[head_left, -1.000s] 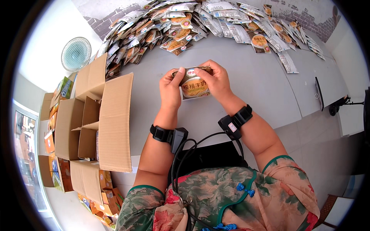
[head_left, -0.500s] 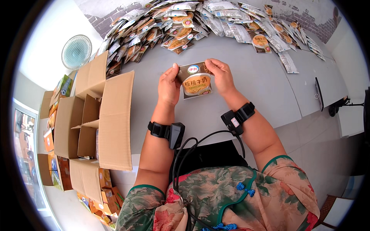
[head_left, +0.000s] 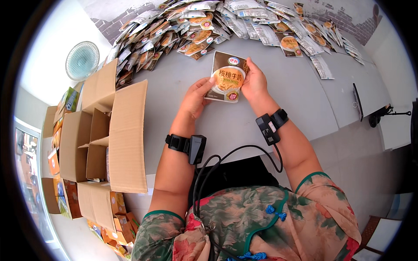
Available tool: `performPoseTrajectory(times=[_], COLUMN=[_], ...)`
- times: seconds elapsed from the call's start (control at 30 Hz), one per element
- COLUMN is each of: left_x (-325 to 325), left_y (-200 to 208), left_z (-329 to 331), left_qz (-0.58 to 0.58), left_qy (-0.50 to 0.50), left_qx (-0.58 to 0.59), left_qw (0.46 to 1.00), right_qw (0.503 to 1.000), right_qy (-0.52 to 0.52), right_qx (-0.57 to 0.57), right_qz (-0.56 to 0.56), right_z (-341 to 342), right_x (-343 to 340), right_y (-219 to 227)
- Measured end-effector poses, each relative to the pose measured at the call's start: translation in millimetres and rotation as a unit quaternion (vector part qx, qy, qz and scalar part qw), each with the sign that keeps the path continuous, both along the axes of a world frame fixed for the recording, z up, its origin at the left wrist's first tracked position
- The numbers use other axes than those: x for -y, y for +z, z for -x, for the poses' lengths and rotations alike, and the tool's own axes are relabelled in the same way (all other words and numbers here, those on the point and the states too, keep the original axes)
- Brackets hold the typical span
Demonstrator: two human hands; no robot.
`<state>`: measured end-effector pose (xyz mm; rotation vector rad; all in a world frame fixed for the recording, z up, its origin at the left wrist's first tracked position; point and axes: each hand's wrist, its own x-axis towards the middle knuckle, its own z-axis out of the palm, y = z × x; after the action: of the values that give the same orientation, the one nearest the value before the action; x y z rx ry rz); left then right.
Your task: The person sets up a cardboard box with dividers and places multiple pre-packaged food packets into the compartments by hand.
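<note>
Between my hands I hold one flat brown food pouch (head_left: 228, 78), raised above the grey table, its front with a bowl picture turned up toward me. My left hand (head_left: 197, 96) pinches its lower left corner, thumb on the front. The right edge is gripped by my right hand (head_left: 254, 79), with the fingers partly hidden behind the pouch. It tilts slightly, its top leaning to the right. Beyond my hands lies a big heap of similar pouches (head_left: 198, 37), some showing brown fronts, others pale backs.
An open cardboard box (head_left: 126, 139) with inner dividers stands at the left. Orange cartons (head_left: 118, 203) are stacked below and behind it. A glass-like round dish (head_left: 82, 61) is at the upper left. The grey table (head_left: 174, 143) carries a dark flat device (head_left: 358, 102) on its right.
My left hand has slid from the pouch's upper left corner to its lower left. The right hand now grips its right edge, and the pouch has risen and turned a little.
</note>
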<state>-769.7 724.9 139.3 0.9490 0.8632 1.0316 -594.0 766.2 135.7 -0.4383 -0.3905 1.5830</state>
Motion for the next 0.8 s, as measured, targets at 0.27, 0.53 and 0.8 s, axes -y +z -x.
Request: performPoseTrajectory(times=[0.27,0.53,0.8], left_x=[2,3,5], left_y=[-8,-5,-3], left_z=[-13,-15,-16], left_qz=[-0.087,-0.171,-0.136], left_qy=[0.087,0.167,0.174], left_qx=[-0.062,-0.17,-0.14], left_qw=[0.99,0.956,0.965], right_qw=[1.0,0.998,1.0], right_qy=[-0.003,0.009,-0.005], right_qx=[-0.021,0.034,0.016], right_qz=[0.009,-0.043,-0.026], right_z=[2,10,10], right_x=[0,4,3], right_y=[-3,-11,-10])
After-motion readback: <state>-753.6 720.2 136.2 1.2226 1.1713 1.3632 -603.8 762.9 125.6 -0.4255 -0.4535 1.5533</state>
